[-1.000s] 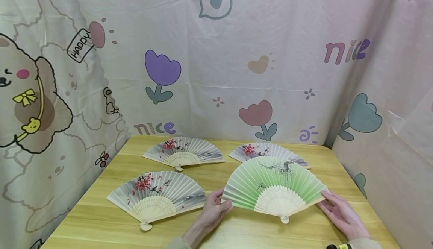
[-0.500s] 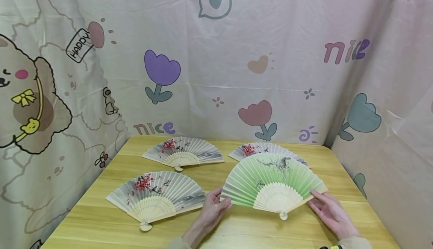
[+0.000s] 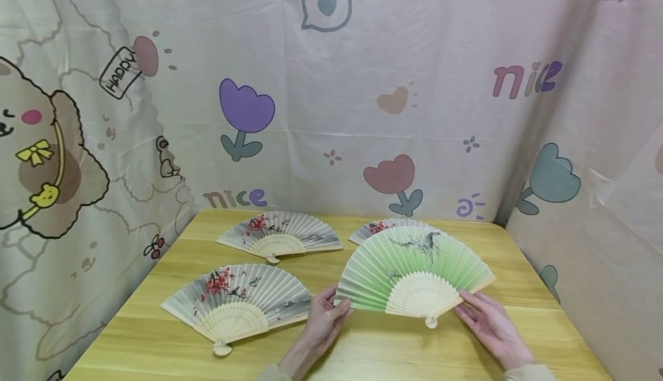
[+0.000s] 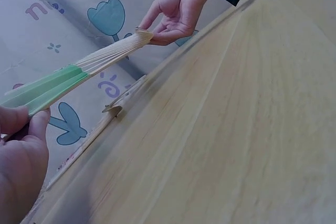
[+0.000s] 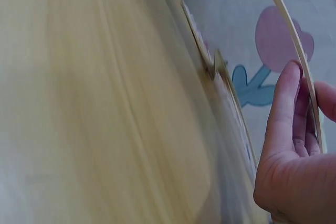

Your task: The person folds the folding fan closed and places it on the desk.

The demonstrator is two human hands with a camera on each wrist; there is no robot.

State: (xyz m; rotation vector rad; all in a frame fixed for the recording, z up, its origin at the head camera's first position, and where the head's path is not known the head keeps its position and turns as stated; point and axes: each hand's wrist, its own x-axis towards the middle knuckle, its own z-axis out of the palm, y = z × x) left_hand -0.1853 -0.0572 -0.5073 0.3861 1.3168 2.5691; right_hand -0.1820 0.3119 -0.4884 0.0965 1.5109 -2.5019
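Note:
An unfolded green folding fan (image 3: 383,266) with a dark branch print is held above the table's right half, its pale ribs and pivot toward me. My left hand (image 3: 323,323) pinches its left end between thumb and fingers; the left wrist view shows that grip on the green cloth (image 4: 47,87). My right hand (image 3: 489,326) grips the lower right guard stick, near where ribs meet cloth. In the right wrist view, the thumb and fingers of the right hand (image 5: 289,166) lie on either side of that stick (image 5: 291,30).
Grey-white fans with red blossoms lie spread on the wooden table (image 3: 393,355): one front left (image 3: 285,292), one back left (image 3: 300,225), and one back right (image 3: 375,225), partly hidden by the green fan. A printed curtain (image 3: 321,82) hangs behind and at both sides.
My right hand has slid along the guard stick from the fan's right tip toward the ribs. The green fan has risen slightly and shifted left. My left hand keeps its pinch.

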